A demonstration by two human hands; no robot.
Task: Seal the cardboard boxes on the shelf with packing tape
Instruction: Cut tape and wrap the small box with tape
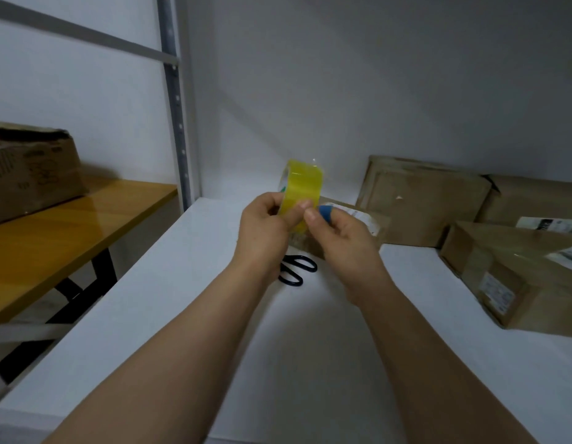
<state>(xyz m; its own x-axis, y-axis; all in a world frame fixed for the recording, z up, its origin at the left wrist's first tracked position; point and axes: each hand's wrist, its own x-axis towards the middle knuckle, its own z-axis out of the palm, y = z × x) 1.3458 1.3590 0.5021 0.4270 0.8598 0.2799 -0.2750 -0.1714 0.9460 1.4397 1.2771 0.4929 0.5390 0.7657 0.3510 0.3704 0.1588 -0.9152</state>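
Above the flat white shelf board (182,315), I see my left hand (265,225) gripping the translucent yellow roll of packing tape (302,184) while my right hand (339,235) pinches its lower face. Black-handled scissors (297,270) lie on the shelf just behind my hands. Brown cardboard boxes (422,200) sit farther back, to the right.

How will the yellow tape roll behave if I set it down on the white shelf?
Being round, the tape roll would probably roll on the smooth white shelf if set on edge; flat, it should stay. It seems light and stiff: the left hand and right hand hold it up by fingertips without visible bending.
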